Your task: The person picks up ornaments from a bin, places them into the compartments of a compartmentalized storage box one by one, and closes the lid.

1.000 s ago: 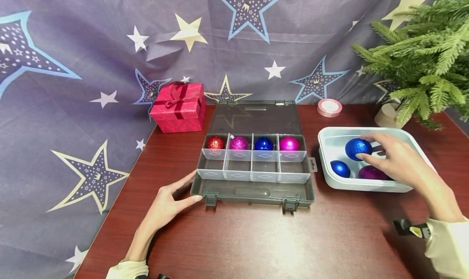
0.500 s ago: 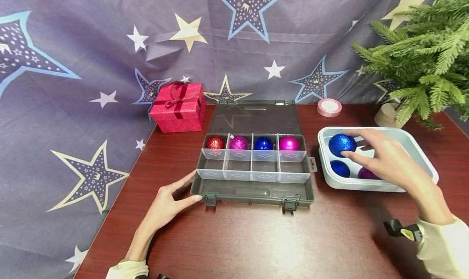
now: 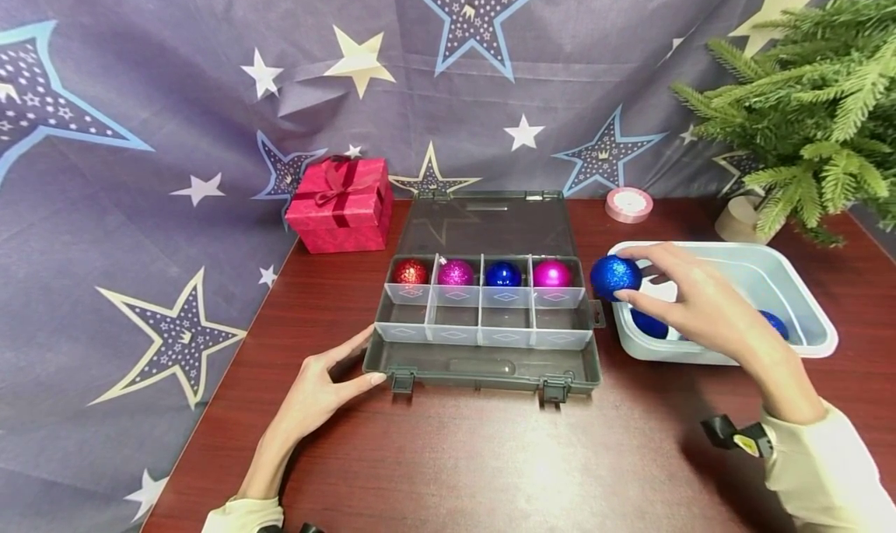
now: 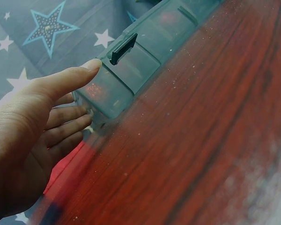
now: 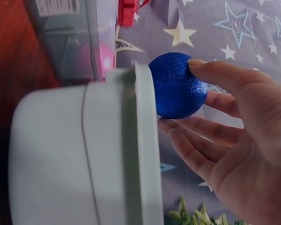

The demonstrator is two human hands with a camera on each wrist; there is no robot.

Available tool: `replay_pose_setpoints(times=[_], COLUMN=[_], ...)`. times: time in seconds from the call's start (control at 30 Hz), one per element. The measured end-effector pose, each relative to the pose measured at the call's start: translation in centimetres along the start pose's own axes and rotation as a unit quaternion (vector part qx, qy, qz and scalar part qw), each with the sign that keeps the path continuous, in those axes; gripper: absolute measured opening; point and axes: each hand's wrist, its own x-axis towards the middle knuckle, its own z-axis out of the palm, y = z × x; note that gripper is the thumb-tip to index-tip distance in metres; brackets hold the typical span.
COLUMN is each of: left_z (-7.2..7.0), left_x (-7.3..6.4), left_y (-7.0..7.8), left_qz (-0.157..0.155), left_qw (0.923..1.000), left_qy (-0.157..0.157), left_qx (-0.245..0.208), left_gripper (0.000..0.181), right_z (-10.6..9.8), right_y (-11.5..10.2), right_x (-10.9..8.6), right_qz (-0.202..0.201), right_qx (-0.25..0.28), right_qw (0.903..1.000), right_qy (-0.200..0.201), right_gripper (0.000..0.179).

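- The right hand (image 3: 700, 299) pinches a glittery blue ball (image 3: 616, 277), its thumb on the side nearer the person and the forefinger on the far side.
- That ball is at the left end of a pale tub (image 3: 787, 284), just above its rim, in the gap beside the divided case (image 3: 483, 360).
- In the right wrist view the thumb tip presses the ball's glittered face; the remaining fingers are bent beneath and behind it, with the palm apart from the ball.
- The right forearm slants from the lower right, across the tub's front wall, so the fingers point left; a pale sleeve (image 3: 819, 463) ends at the wrist.
- The left hand (image 3: 316, 387) is spread and grips nothing: its thumb reaches to the case's front left corner and its fingers lie out along the left end.
- In the left wrist view those fingers are nearly straight, their tips at the case wall, with the thumb tip at the upper edge.
- The case lies lid back on the bench (image 3: 490, 455), its rear row holding a red ball (image 3: 411, 271), a pink glitter ball (image 3: 456, 273), a shiny blue ball (image 3: 503, 275) and a magenta ball (image 3: 552, 274).
- Partly hidden by the right hand, more blue balls (image 3: 649, 324) lie in the tub.
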Motion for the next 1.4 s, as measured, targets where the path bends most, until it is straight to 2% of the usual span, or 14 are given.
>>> replay_pose_setpoints(times=[0.3,0.5,0.7,0.87,1.07,1.4], left_z=[0.0,0.0,0.0,0.0,0.0,0.1], left_x=[0.1,0.0,0.0,0.0,0.0,0.0], left_y=[-0.2,-0.2,-0.3,-0.3,-0.2,-0.1], left_qz=[0.006,0.007,0.008,0.011,0.011,0.010], left_qw=[1.0000,1.0000,1.0000,0.9999,0.9998,0.9995], left_qy=[-0.001,0.000,0.000,0.001,0.000,-0.003], left_qx=[-0.008,-0.005,-0.004,-0.007,-0.015,-0.029], left_gripper=[0.069,0.069,0.069,0.068,0.068,0.069], right_z=[1.9,3.0,3.8,4.4,5.0,5.4], right_y=[-1.2,-1.7,-2.3,-2.5,-2.4,-2.3], right_x=[0.9,1.3,1.6,1.9,2.1,2.1], right_qz=[-0.046,-0.053,-0.026,-0.003,-0.001,-0.001], right_qx=[0.010,0.020,0.034,0.025,0.014,0.028], right_qw=[0.9989,0.9983,0.9979,0.9967,0.9963,0.9959], right_qy=[-0.002,-0.014,-0.048,-0.077,-0.085,-0.086], right_gripper=[0.052,0.052,0.045,0.045,0.047,0.046])
